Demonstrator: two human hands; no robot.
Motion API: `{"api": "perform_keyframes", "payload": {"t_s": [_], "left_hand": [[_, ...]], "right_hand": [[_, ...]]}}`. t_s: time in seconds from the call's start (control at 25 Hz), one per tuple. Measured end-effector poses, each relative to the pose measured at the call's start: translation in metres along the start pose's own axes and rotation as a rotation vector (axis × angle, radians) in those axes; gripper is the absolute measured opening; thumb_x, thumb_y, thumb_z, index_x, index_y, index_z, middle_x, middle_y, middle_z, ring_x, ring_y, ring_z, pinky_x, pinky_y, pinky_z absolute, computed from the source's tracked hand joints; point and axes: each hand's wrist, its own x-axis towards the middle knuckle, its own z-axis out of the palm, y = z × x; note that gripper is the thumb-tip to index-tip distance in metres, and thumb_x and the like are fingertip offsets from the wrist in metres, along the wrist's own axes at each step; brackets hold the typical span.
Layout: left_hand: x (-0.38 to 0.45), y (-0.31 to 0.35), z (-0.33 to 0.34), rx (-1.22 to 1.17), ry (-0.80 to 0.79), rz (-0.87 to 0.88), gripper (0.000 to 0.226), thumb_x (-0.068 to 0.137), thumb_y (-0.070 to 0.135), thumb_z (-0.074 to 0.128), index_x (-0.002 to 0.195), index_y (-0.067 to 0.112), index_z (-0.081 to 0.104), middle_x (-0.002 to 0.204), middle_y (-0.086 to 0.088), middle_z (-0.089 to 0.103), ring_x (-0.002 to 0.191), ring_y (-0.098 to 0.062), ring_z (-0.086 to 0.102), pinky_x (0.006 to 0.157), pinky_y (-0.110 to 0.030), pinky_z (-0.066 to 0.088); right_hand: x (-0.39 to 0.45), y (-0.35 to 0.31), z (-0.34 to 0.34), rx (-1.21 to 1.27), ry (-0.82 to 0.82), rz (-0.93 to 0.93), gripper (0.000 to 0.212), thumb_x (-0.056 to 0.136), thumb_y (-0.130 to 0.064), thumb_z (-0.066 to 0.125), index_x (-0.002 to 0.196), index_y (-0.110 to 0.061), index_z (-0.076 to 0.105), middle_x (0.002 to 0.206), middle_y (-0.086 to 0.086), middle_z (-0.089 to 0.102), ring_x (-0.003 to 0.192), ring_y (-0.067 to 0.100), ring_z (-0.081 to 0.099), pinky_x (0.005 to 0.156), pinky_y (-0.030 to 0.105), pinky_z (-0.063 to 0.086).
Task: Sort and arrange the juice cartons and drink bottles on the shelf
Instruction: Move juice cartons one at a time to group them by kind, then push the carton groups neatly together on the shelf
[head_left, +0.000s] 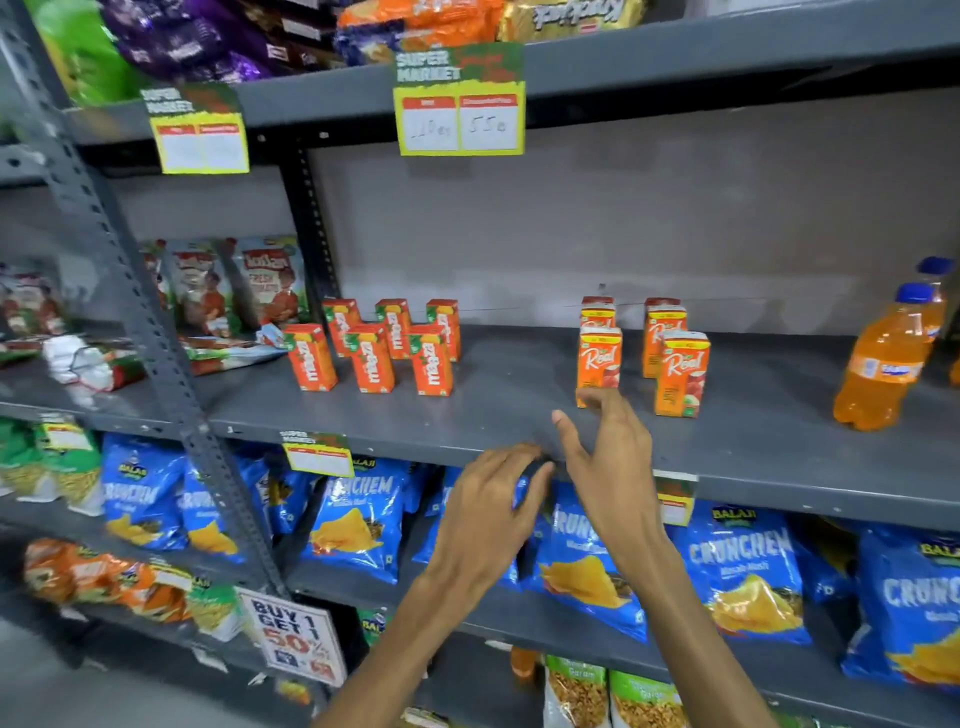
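Shelf: we face a grey metal shelf (509, 410) whose middle level holds the drinks.
Crunchem bags: we see blue snack bags (743, 566) filling the level below.
Bottles: two orange drink bottles (878, 358) with blue caps stand upright at the far right.
Maaza cartons: six orange Maaza cartons (371, 345) stand in two rows of three, left of centre.
Real cartons: four Real cartons (675, 371) stand upright in two rows, right of centre.
Right hand: our right hand (608, 457) is released, fingers spread, fingertips just before the front-left Real carton (598, 358); contact we cannot tell.
Left hand: our left hand (493, 499) is loosely curled at the shelf's front edge, grasping nothing.
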Motion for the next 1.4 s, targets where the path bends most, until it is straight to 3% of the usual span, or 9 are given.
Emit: {"api": "perform_keyframes", "payload": {"t_s": [0.2,0.28,0.32,0.44,0.56,0.68,0.8,1.08,1.4], "left_hand": [[0.016,-0.087,-0.072,-0.123,0.268,-0.358,0.026,0.098,0.034,0.063,0.078,0.017,0.063,0.067,0.006,0.064,0.063,-0.011,0.060,0.062,-0.043,0.052],[0.032,-0.124,-0.082,-0.141,0.291,-0.464,0.021,0.093,0.042,0.065,0.096,0.022,0.060,0.086,0.005,0.068,0.079,-0.015,0.064,0.069,-0.045,0.054],[0.043,-0.139,-0.087,-0.136,0.271,-0.497,0.031,0.088,0.047,0.067,0.106,0.023,0.058,0.100,0.003,0.067,0.091,-0.018,0.064,0.076,-0.046,0.055],[0.078,-0.183,-0.081,-0.123,0.152,-0.561,0.071,0.069,0.063,0.069,0.119,0.015,0.054,0.118,-0.004,0.061,0.106,-0.026,0.062,0.087,-0.048,0.055],[0.103,-0.217,-0.069,-0.058,0.051,-0.621,0.098,0.053,0.071,0.067,0.124,0.006,0.049,0.121,-0.016,0.062,0.107,-0.035,0.064,0.087,-0.049,0.057],[0.110,-0.209,-0.084,-0.043,-0.052,-0.620,0.065,0.066,0.056,0.077,0.110,0.011,0.063,0.105,-0.014,0.073,0.095,-0.036,0.070,0.080,-0.049,0.060],[0.108,-0.208,-0.091,-0.034,-0.048,-0.584,0.034,0.077,0.042,0.076,0.097,0.016,0.069,0.093,-0.010,0.075,0.086,-0.033,0.071,0.073,-0.040,0.059],[0.101,-0.217,-0.084,0.063,-0.021,-0.505,0.041,0.082,0.049,0.076,0.103,0.016,0.063,0.096,-0.008,0.075,0.090,-0.032,0.071,0.077,-0.043,0.057],[0.100,-0.213,-0.082,0.115,-0.007,-0.503,0.040,0.084,0.052,0.074,0.098,0.016,0.065,0.091,-0.006,0.074,0.085,-0.029,0.071,0.073,-0.041,0.057]], "right_hand": [[0.010,-0.049,0.102,0.097,-0.139,0.074,0.035,0.088,-0.026,0.069,0.116,-0.011,0.056,0.112,0.005,0.067,0.102,0.021,0.064,0.092,0.040,0.051],[0.021,-0.060,0.133,0.087,-0.167,0.110,0.044,0.086,-0.021,0.071,0.123,-0.007,0.052,0.116,0.010,0.066,0.108,0.027,0.063,0.094,0.033,0.049],[0.028,-0.064,0.147,0.074,-0.189,0.142,0.050,0.085,-0.019,0.071,0.127,-0.005,0.048,0.120,0.013,0.063,0.112,0.029,0.061,0.093,0.029,0.046],[0.050,-0.067,0.186,0.002,-0.222,0.212,0.070,0.077,-0.027,0.079,0.128,0.001,0.041,0.128,0.021,0.052,0.121,0.038,0.052,0.099,0.040,0.044],[0.068,-0.067,0.216,-0.154,-0.176,0.269,0.089,0.067,-0.045,0.084,0.125,0.006,0.039,0.126,0.024,0.051,0.122,0.041,0.047,0.104,0.046,0.036],[0.075,-0.066,0.225,-0.236,-0.125,0.288,0.084,0.067,-0.039,0.085,0.122,0.006,0.040,0.123,0.025,0.053,0.121,0.042,0.047,0.103,0.044,0.034],[0.078,-0.060,0.228,-0.230,-0.108,0.310,0.075,0.068,-0.027,0.084,0.119,0.004,0.039,0.123,0.026,0.053,0.120,0.043,0.049,0.101,0.044,0.038],[0.075,-0.057,0.233,-0.255,-0.113,0.269,0.078,0.069,-0.032,0.086,0.123,-0.003,0.039,0.126,0.020,0.055,0.119,0.038,0.053,0.096,0.048,0.049],[0.074,-0.058,0.229,-0.242,-0.136,0.277,0.081,0.068,-0.036,0.086,0.127,-0.003,0.041,0.128,0.018,0.055,0.120,0.035,0.052,0.096,0.049,0.050]]}}
